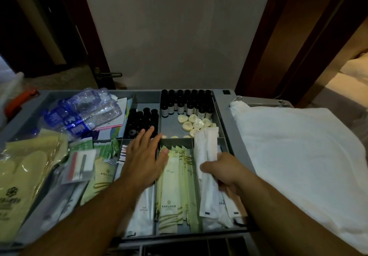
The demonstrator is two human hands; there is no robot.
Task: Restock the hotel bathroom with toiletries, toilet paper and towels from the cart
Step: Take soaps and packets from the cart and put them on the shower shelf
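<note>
The grey cart tray [224, 116] holds toiletries in compartments. My left hand [142, 157] lies flat with straight fingers over the divider, its fingertips near the dark bottle caps [142, 119] and its thumb touching pale green sachets [175, 186]. My right hand [225, 171] grips several long white wrapped packets [205, 150], lifted at a slant above their compartment. Labelled dark bottles [186, 104] and round wrapped soaps [194, 124] fill the back right compartment.
Plastic-wrapped water bottles [83, 114] lie at the back left beside yellow-green bagged items [25, 168] and small green packets [103, 148]. A stack of white towels [298, 156] sits on the right. A white door [173, 36] with a handle [107, 74] stands behind the cart.
</note>
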